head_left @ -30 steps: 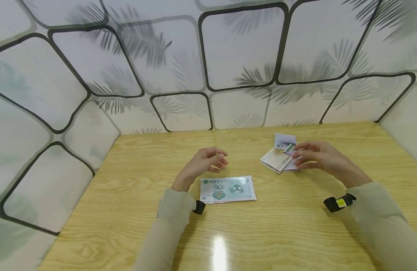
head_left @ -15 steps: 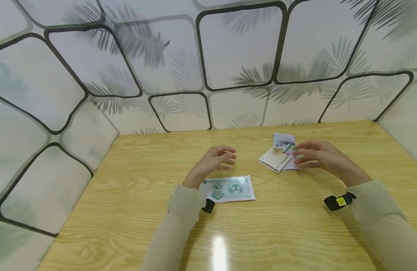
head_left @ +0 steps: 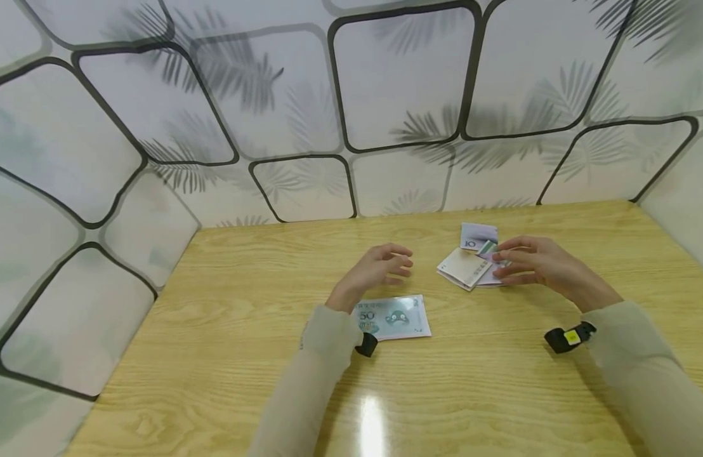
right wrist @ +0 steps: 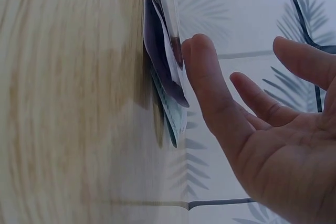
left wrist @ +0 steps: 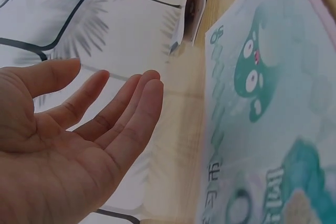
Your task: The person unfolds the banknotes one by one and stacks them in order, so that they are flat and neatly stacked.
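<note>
A green play banknote [head_left: 394,317] marked 50 lies flat on the wooden table, partly covered by the left sleeve. Above its far edge hovers my left hand [head_left: 376,270], fingers loosely bent and holding nothing; the left wrist view shows the palm bare. Farther right lies a small pile of folded notes: a cream one [head_left: 464,268] in front, a purple one [head_left: 478,235] marked 10 behind, and others partly hidden. My right hand [head_left: 540,265] is at the right side of this pile, fingers relaxed. In the right wrist view its fingertips are close to the folded paper [right wrist: 163,51], with nothing gripped.
The wooden table [head_left: 226,330] meets a wall [head_left: 408,76] printed with dark outlines and leaves at the back. Side walls [head_left: 60,254] bound it left and right. Each wrist wears a black strap [head_left: 568,339].
My left hand has moved to the right above the 50 note, toward the folded pile, and its sleeve now covers more of the note. My right hand stays nearly still.
</note>
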Available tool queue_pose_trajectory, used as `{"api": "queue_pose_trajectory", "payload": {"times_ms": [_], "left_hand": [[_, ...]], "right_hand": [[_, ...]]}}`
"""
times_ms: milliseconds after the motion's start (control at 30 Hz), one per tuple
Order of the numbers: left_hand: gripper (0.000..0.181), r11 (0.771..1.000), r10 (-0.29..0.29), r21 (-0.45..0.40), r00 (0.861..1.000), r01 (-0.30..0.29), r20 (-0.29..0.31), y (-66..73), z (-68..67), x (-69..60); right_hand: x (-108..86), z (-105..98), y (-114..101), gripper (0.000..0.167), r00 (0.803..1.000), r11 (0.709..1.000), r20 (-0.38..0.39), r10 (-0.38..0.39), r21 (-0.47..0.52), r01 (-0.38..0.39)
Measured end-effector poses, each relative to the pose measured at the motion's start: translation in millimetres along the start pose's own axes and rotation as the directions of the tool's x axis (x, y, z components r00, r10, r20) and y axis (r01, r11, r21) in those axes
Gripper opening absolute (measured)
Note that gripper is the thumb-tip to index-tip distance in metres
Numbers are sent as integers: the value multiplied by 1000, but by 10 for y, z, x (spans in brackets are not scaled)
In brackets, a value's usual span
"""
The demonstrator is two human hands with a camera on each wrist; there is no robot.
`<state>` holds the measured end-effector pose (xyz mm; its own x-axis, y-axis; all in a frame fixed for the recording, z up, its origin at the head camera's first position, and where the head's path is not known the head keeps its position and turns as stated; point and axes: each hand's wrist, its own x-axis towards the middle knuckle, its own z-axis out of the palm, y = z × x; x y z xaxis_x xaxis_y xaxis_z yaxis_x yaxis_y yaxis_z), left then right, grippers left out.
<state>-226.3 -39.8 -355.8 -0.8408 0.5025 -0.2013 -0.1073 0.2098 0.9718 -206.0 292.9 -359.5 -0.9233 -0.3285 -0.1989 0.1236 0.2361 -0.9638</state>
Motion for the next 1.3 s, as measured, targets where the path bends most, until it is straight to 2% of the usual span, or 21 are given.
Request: {"api": "queue_pose_trajectory", "payload": {"times_ms": [233,500,933,1100,1300], "left_hand": [[38,1000,-22,-17,1000,22,9,-3,81,97],[36,998,-54,-21,999,54,1,1,192,188],[34,994,-102,-30,995,102,-17,-9,309,317],[34,993,-116,-24,993,116,-24,-28,318,347],[34,993,-114,-38,993,113,-11,-25,343,399]], "right_hand": [[6,-15,23,40,1000,1000,11,-3,0,3],[18,-14,21,48,1000,999,5,24,-24,-24],[47,15,38,50,998,998,3,57,21,-57],[58,27,48,48,998,997,2,66,42,-66],[71,43,54,36,998,995,11,58,87,-59]]}}
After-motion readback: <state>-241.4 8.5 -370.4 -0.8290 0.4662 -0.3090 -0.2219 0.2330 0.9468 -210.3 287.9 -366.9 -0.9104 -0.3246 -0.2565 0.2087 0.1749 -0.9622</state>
